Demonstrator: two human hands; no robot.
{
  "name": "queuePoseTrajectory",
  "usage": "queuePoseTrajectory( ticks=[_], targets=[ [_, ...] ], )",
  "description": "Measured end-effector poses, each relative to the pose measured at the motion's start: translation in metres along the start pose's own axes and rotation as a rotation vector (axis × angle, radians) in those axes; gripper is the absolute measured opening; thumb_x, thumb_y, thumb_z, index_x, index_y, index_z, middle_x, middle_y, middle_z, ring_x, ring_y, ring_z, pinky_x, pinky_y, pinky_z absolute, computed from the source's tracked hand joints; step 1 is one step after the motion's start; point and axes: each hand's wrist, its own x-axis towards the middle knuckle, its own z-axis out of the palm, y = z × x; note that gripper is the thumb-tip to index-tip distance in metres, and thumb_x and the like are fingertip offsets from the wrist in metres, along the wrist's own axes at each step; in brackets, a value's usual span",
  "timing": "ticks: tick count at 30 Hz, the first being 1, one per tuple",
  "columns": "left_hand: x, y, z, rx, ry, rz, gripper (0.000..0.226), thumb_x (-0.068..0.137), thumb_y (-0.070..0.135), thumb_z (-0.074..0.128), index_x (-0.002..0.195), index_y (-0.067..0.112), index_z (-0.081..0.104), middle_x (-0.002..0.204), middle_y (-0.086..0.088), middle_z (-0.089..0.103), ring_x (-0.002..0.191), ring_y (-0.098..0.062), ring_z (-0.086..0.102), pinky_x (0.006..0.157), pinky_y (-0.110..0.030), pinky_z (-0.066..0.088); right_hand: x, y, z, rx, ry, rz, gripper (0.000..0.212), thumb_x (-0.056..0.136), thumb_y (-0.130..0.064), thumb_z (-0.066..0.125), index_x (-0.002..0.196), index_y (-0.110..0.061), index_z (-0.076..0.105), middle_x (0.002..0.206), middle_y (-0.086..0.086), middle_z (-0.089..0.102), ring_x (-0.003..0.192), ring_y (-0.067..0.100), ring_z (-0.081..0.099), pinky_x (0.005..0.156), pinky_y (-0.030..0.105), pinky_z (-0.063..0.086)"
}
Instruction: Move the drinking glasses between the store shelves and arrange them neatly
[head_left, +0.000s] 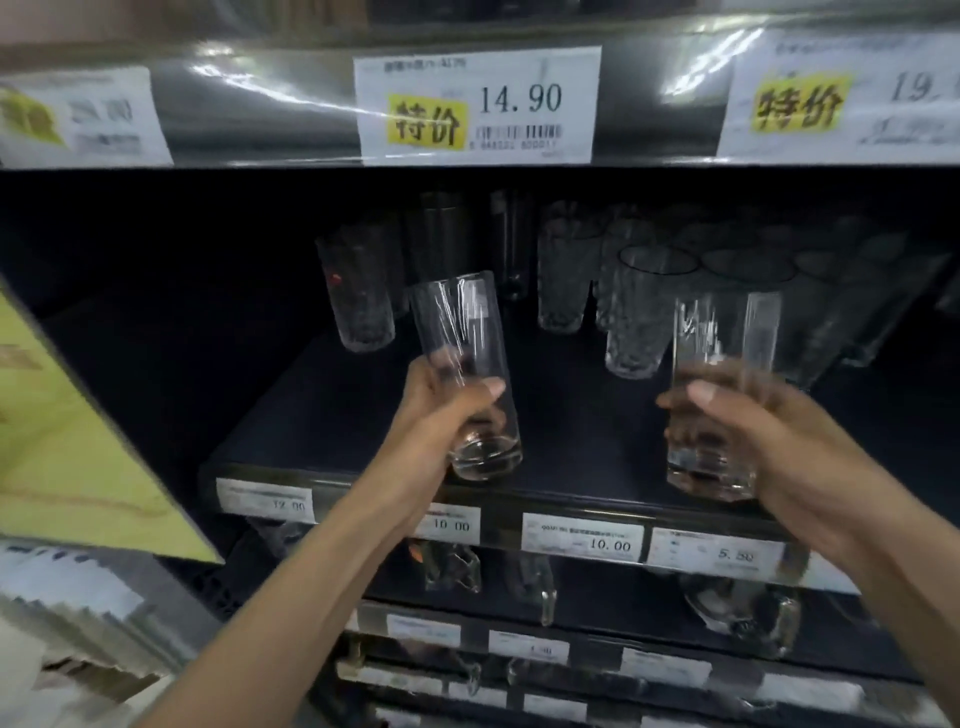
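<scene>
Head view: dark shelf (311, 415) at mid-frame, its front lip (571, 506) running left to right with price labels (582, 540) clipped below it. Upper shelf edge (260, 104) with the 14.90 tag (478, 104) sits overhead, well above the glass rims. Yellow-green board (67, 441) bounds the left side. Textured glasses (639, 312) stand in a row toward the back, more crowded on the right. Bare shelf surface shows between that row and the lip, widest at left and centre.

Left hand (441, 410): fingers and thumb curled round the lower half of the left glass (462, 322), a plain tall tumbler, tilted slightly left, base just above the lip. Right hand (753, 415): wrapped round the lower half of the right glass (727, 332), near upright, base at the lip. Cannot tell whether either base touches the shelf. The two held glasses are well apart, both in front of the textured row
</scene>
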Motion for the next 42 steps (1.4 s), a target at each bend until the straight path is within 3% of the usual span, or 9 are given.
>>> queuePoseTrajectory(
  ticks=[4, 8, 12, 16, 20, 28, 31, 33, 42],
  targets=[
    [0.017, 0.000, -0.012, 0.108, -0.057, -0.038, 0.073, 0.057, 0.037, 0.085, 0.119, 0.032, 0.047, 0.098, 0.004, 0.069, 0.107, -0.024, 0.065, 0.110, -0.053, 0.040, -0.004, 0.003, -0.012, -0.037, 0.126, -0.045, 0.097, 0.031, -0.059, 0.095, 0.116, -0.025, 0.065, 0.104, -0.002, 0.075, 0.099, 0.021, 0.071, 0.097, 0.047, 0.051],
    [0.029, 0.001, -0.009, 0.155, -0.064, -0.053, 0.078, 0.047, 0.031, 0.087, 0.112, 0.032, 0.045, 0.104, -0.003, 0.062, 0.108, -0.026, 0.064, 0.106, -0.054, 0.044, -0.006, 0.017, -0.028, -0.074, 0.232, -0.054, 0.092, 0.026, -0.058, 0.096, 0.108, -0.030, 0.066, 0.099, -0.006, 0.075, 0.105, 0.021, 0.069, 0.102, 0.045, 0.048],
    [0.040, -0.001, 0.000, 0.151, -0.078, -0.039, 0.071, 0.059, 0.016, 0.084, 0.115, 0.026, 0.041, 0.105, -0.005, 0.059, 0.110, -0.029, 0.062, 0.105, -0.054, 0.045, -0.008, 0.027, -0.043, -0.088, 0.316, -0.072, 0.062, 0.058, -0.032, 0.088, 0.114, -0.023, 0.062, 0.101, -0.003, 0.073, 0.110, 0.021, 0.067, 0.106, 0.044, 0.046],
    [0.050, -0.006, 0.009, 0.217, -0.071, 0.013, 0.073, 0.072, 0.006, 0.084, 0.126, 0.019, 0.037, 0.105, -0.004, 0.057, 0.113, -0.030, 0.061, 0.102, -0.044, 0.050, -0.004, 0.028, -0.061, -0.160, 0.329, -0.060, 0.051, 0.073, -0.014, 0.084, 0.116, -0.021, 0.058, 0.109, 0.001, 0.069, 0.110, 0.021, 0.066, 0.097, 0.033, 0.048],
    [0.057, -0.015, 0.017, 0.417, 0.017, 0.131, 0.061, 0.082, 0.022, 0.080, 0.123, 0.021, 0.035, 0.097, 0.004, 0.057, 0.088, -0.012, 0.059, 0.063, -0.010, 0.047, -0.002, 0.025, -0.079, -0.339, 0.314, -0.034, 0.053, 0.078, -0.019, 0.084, 0.122, -0.021, 0.054, 0.116, 0.001, 0.067, 0.106, 0.015, 0.065, 0.087, 0.025, 0.048],
    [0.080, -0.022, 0.023, 0.658, 0.133, 0.167, 0.067, 0.085, 0.040, 0.074, 0.139, 0.013, 0.043, 0.112, 0.000, 0.056, 0.105, -0.017, 0.056, 0.084, -0.024, 0.039, 0.003, 0.019, -0.119, -0.500, 0.439, -0.020, 0.065, 0.080, -0.022, 0.083, 0.132, -0.012, 0.045, 0.111, -0.002, 0.059, 0.102, 0.016, 0.058, 0.090, 0.027, 0.045],
    [0.092, -0.031, 0.028, 0.660, 0.208, 0.156, 0.065, 0.083, 0.042, 0.076, 0.129, 0.005, 0.050, 0.109, -0.005, 0.059, 0.109, -0.026, 0.059, 0.086, -0.027, 0.042, 0.007, 0.016, -0.133, -0.479, 0.459, -0.031, 0.066, 0.083, -0.008, 0.078, 0.135, -0.004, 0.039, 0.109, 0.002, 0.057, 0.086, 0.008, 0.054, 0.069, 0.010, 0.044],
    [0.100, -0.035, 0.030, 0.640, 0.250, 0.151, 0.066, 0.080, 0.042, 0.078, 0.125, 0.002, 0.051, 0.104, -0.006, 0.061, 0.107, -0.027, 0.061, 0.087, -0.029, 0.046, 0.013, 0.020, -0.142, -0.467, 0.473, -0.026, 0.068, 0.082, -0.003, 0.078, 0.136, -0.001, 0.036, 0.112, 0.005, 0.054, 0.092, 0.012, 0.053, 0.067, 0.013, 0.044],
    [0.131, -0.043, 0.035, 0.677, 0.351, 0.183, 0.075, 0.078, 0.050, 0.077, 0.130, 0.003, 0.047, 0.110, -0.008, 0.064, 0.101, -0.024, 0.060, 0.088, -0.034, 0.052, 0.054, 0.048, -0.170, -0.338, 0.451, -0.074, 0.055, 0.079, 0.019, 0.067, 0.112, -0.010, 0.034, 0.110, 0.017, 0.045, 0.084, 0.019, 0.050, 0.054, 0.017, 0.049]
  ],
)
